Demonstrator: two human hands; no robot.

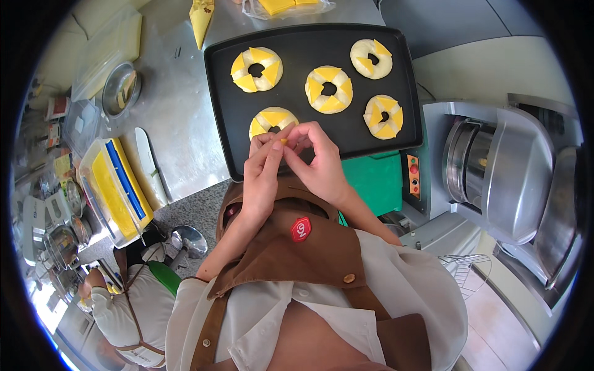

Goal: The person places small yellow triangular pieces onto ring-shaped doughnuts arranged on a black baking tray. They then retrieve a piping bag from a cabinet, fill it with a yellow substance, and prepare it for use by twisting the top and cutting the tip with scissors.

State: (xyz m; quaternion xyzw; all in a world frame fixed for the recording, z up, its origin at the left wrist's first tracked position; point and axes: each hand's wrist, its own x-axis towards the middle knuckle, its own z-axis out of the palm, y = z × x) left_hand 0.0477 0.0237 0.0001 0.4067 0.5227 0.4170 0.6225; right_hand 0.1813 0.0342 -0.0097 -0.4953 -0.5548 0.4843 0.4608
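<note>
Several dough rings, such as the one at the tray's middle (pixel 329 90), lie on a black baking tray (pixel 297 41) with yellow triangular slices on top. The back right ring (pixel 371 59) carries fewer slices than the others. My left hand (pixel 265 162) and my right hand (pixel 315 162) meet over the front edge of the tray, fingertips together around a small yellow piece (pixel 283 141), probably of the slice material. Just behind my fingers, the front left ring (pixel 273 121) is partly hidden by them.
A knife (pixel 149 160) lies left of the tray, beside a plastic container (pixel 113 185) with yellow contents. Farther back are a steel bowl (pixel 121 88), a piping bag (pixel 201 21) and yellow slices (pixel 278 5) on plastic. A large mixer-like machine (pixel 501 167) stands right. Another person (pixel 134 306) works lower left.
</note>
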